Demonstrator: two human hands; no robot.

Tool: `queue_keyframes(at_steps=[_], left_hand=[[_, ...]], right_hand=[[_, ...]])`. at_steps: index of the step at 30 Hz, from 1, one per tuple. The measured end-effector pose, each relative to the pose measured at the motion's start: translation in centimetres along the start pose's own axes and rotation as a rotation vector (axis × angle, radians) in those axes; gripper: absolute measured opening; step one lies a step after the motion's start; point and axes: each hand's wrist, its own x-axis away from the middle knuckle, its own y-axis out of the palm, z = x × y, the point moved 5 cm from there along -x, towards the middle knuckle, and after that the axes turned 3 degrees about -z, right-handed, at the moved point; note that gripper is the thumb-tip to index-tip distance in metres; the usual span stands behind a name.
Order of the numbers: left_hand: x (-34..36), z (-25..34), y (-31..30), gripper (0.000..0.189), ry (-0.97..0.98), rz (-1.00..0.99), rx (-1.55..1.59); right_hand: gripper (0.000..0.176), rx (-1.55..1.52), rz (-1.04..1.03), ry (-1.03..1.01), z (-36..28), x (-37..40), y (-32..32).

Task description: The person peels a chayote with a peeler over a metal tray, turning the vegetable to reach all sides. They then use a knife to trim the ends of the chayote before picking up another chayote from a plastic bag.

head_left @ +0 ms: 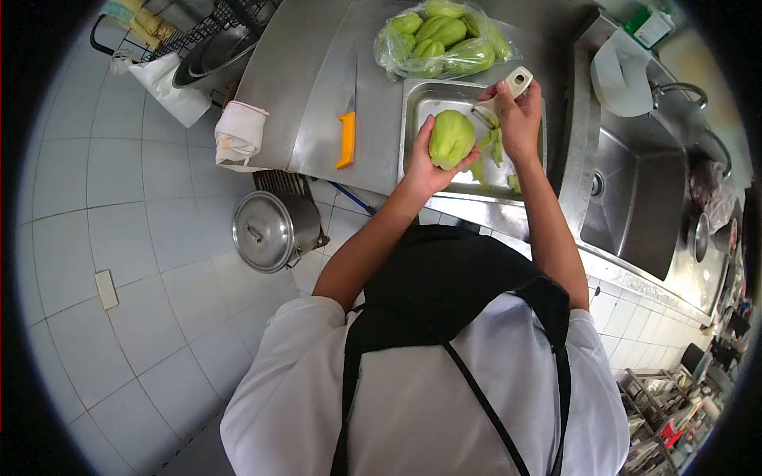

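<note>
A light green chayote point(452, 140) rests in my left hand point(427, 163), the fingers curled around its left side and base. My right hand point(520, 119) grips a peeler point(518, 82) by its pale handle, and the blade end points toward the chayote, a little apart from it. Both hands are over a shallow steel tray point(407, 107). Strips of green peel point(494, 149) lie in the tray under my right hand. Beyond the tray sits a clear plastic bag point(389, 59) with several whole chayotes point(443, 32).
A knife with a yellow handle point(347, 141) lies on the steel counter point(309, 95) left of the tray. A folded cloth point(240, 133) is at the counter's left edge. Below stands a lidded pot point(263, 230). To the right are a sink point(635, 198) and a faucet point(681, 89).
</note>
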Motion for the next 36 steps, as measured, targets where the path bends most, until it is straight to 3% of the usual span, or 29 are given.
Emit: queue_keyframes(at_steps=[3, 6, 11, 21, 36], left_hand=[[-0.1, 0.0, 0.6, 0.055, -0.055, -0.016, -0.042], [-0.6, 0.1, 1.4, 0.059, -0.052, -0.082, -0.023], [0.0, -0.3, 3.5, 0.060, -0.013, 0.023, -0.066], [-1.0, -1.1, 2.4, 0.055, -0.002, 0.070, -0.031], [-0.4, -1.7, 1.1, 0.054, -0.026, -0.064, 0.011]], right_hand=[[0.022, -0.286, -0.057, 0.141, -1.7, 2.4, 2.0], [0.021, -0.333, -0.062, 0.178, -1.6, 3.5, 2.4], [0.020, -0.402, -0.037, 0.216, -1.7, 5.1, 2.9], [0.020, -0.321, -0.032, 0.157, -0.7, 5.6, 2.7], [0.018, -0.217, 0.063, 0.108, 1.1, 2.2, 1.9]])
